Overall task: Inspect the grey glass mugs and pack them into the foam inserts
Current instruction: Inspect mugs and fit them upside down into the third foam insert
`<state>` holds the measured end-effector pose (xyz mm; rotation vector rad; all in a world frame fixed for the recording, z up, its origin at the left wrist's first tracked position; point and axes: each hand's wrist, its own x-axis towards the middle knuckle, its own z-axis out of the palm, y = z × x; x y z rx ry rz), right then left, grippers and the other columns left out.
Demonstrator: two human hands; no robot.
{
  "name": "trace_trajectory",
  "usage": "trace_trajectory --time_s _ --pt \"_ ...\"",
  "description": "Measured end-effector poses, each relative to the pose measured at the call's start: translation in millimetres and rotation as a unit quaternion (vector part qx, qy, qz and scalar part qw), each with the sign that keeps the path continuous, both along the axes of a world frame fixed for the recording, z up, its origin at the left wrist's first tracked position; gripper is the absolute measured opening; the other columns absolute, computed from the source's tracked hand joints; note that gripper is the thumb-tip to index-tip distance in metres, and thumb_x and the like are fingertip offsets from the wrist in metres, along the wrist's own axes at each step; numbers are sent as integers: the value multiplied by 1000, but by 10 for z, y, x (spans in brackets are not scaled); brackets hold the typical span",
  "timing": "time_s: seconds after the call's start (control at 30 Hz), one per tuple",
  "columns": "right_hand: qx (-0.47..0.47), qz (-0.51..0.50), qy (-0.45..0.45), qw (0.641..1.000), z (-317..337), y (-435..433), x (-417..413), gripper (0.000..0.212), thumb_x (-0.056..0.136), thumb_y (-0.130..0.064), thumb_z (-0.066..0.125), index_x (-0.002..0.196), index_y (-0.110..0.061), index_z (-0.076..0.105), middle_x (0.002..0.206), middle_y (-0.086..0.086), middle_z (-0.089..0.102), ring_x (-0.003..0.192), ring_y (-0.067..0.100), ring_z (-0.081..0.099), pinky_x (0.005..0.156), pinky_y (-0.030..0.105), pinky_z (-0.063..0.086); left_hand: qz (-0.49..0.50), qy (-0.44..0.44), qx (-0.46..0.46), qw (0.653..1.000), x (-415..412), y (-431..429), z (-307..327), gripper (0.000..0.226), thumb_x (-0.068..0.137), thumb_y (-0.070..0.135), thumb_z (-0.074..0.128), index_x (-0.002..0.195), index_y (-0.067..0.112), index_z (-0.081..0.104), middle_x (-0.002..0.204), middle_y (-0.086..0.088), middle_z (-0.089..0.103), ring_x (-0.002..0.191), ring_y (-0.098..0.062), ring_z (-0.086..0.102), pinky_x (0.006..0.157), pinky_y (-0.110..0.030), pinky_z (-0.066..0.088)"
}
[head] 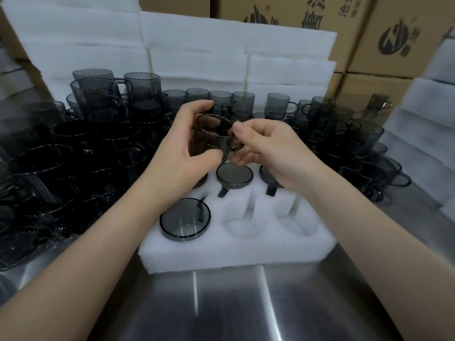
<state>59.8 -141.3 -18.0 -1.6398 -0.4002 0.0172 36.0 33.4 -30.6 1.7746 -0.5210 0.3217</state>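
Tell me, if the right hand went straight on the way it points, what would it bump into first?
Probably the left hand: the right hand points leftward at it, with only the mug both grip between them. Depth is unclear.

A shiny metal table (246, 306) lies below the left hand (182, 151) and the right hand (270, 153), close to the person. Brown cardboard boxes (398, 33) are stacked far behind the right hand. They have round black logos and black writing. Another brown box (9, 40) stands far left of the left hand.
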Motion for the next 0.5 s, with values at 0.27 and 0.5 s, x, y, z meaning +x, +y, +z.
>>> trace_trajectory --time_s 0.27,0.5 --pt "-69 67 -39 995 -18 -21 8 26 77 -41 63 69 -16 64 68 1 66 64 14 62 65 23 52 65 -42 37 996 7 -3 -4 67 63 29 81 122 30 50 112 14 62 106 -7 62 96 -34 51" --pt "-88 96 -79 988 -14 -26 -25 26 95 -26 50 73 -14 57 75 6 58 63 13 56 65 23 48 51 -63 2 997 -20 26 25 61 61 20 83 111 34 52 121 5 63 114 -10 60 102 -39 47"
